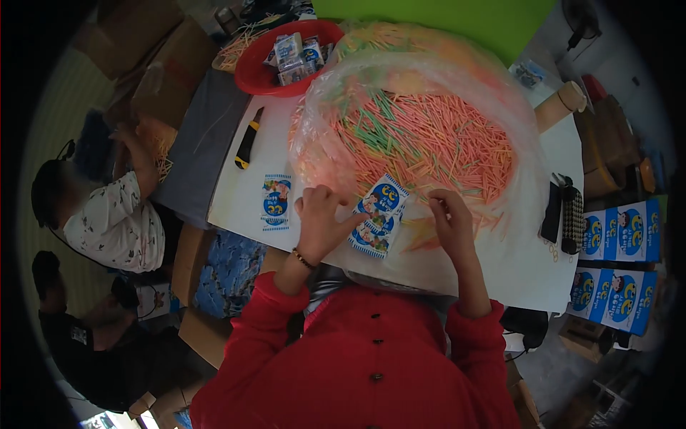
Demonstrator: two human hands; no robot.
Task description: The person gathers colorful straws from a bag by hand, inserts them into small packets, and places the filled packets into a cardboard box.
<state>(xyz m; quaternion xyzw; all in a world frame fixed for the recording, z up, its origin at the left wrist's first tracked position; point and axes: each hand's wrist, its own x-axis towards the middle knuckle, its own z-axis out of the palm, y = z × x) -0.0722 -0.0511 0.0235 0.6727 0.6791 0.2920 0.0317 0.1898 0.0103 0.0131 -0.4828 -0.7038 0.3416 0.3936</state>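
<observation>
My left hand (321, 220) is over the near part of the white table, its fingers bent and its thumb stretched away from them toward two overlapping blue-and-white printed packets (379, 214). Nothing shows in its grasp. To its left lies another small blue-and-white packet (276, 201). My right hand (453, 223) is just right of the overlapping packets, at the near edge of a heap of thin pink, yellow and green sticks (436, 143). Its fingers are curled together, and whatever they may hold cannot be made out. The heap lies in a large clear plastic bag (321, 107).
A red basin (250, 68) with several packets stands at the back left, near a yellow-and-black utility knife (249, 139). Right of me are a checkered pouch (572, 218) and blue printed boxes (618, 232). Two people (118, 225) sit at the left beside cartons.
</observation>
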